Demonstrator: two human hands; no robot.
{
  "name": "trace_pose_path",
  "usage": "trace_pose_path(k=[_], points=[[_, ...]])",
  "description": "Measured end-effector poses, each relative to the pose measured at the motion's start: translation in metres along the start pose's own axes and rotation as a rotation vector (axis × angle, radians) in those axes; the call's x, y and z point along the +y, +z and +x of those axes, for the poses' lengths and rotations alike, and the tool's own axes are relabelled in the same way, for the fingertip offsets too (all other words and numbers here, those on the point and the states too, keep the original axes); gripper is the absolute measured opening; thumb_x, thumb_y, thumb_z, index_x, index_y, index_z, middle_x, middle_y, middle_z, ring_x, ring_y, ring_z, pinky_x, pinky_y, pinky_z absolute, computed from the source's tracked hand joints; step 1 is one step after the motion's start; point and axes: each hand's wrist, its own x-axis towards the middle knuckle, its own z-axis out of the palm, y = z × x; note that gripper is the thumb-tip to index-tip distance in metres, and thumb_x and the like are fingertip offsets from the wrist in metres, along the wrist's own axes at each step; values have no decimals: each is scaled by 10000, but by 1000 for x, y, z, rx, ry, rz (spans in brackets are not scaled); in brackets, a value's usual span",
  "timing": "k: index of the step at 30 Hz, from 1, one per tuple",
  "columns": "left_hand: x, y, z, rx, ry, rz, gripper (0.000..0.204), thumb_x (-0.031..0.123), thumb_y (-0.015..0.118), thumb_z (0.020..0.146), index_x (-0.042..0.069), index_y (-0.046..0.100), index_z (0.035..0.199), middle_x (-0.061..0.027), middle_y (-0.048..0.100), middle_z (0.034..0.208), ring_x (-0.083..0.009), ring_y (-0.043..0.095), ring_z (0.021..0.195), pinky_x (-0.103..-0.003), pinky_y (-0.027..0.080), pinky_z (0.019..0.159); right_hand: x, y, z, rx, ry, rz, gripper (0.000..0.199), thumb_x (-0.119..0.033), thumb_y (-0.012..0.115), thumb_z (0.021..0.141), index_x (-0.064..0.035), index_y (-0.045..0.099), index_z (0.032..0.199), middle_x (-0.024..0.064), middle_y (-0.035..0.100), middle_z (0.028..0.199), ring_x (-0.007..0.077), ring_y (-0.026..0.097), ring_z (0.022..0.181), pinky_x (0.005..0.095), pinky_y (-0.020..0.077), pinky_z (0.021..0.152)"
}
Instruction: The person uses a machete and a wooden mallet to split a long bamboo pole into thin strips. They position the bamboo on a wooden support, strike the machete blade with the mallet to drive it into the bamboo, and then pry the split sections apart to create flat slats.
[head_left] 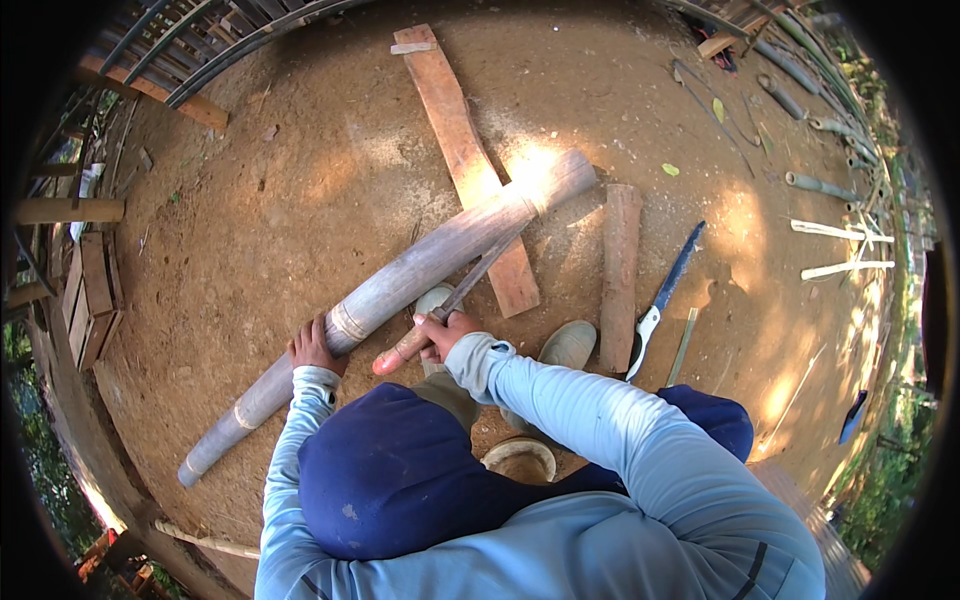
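Observation:
A thick grey-brown bamboo pole (430, 265) lies slantwise before me, its far end raised on a reddish wooden plank (450, 110). My left hand (315, 347) is closed over the pole's near part, beside one of its joints. In my right hand (447, 336) is a machete (405, 350) with a wooden handle. Its blade points away to the upper right, close along the pole's right side, and the tip is near the joint by the far end. Whether the edge touches the bamboo I cannot tell.
Right of the plank lie a short log (620, 270) and a handsaw (675, 275) with a blue blade and white handle. A round container (520, 460) stands by my legs. Cut bamboo pieces (820, 185) lie at the far right; a wooden crate (92, 300) stands left.

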Motion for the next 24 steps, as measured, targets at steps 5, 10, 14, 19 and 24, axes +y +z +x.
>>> trace_pose_path(k=[5,10,14,19,24], points=[[12,-9,3,-47,18,-60,992,316,860,555,142,377,1403,-141,472,1344,-327,443,1264,-500,296,1085,2,0,1,8,20,-9,405,-384,678,887,-6,564,977,66,624,782,115,588,551,268,526,502],[22,-17,6,-69,65,-100,1008,357,865,566,119,367,1409,-155,454,1366,-340,434,1270,-494,285,1094,9,1,2,13,-90,31,493,-452,669,868,29,568,913,94,639,704,139,611,514,286,508,483],[5,-6,11,71,81,-297,823,334,819,669,61,444,1350,-177,511,1312,-348,486,1225,-473,364,1040,4,5,-1,27,-75,-12,489,-448,666,871,29,570,921,94,639,711,141,606,510,290,506,483],[52,-68,4,-148,100,-845,603,315,739,815,18,513,1290,-167,601,1219,-294,598,1111,-403,484,911,-3,2,-5,59,-87,11,474,-434,661,880,30,572,923,101,642,715,144,602,521,295,500,480],[100,-117,0,-493,411,-660,634,336,717,837,12,477,1326,-222,622,1169,-308,637,1042,-382,508,870,-7,3,0,59,-69,23,454,-418,663,883,28,584,918,107,646,722,147,598,526,300,492,481]])
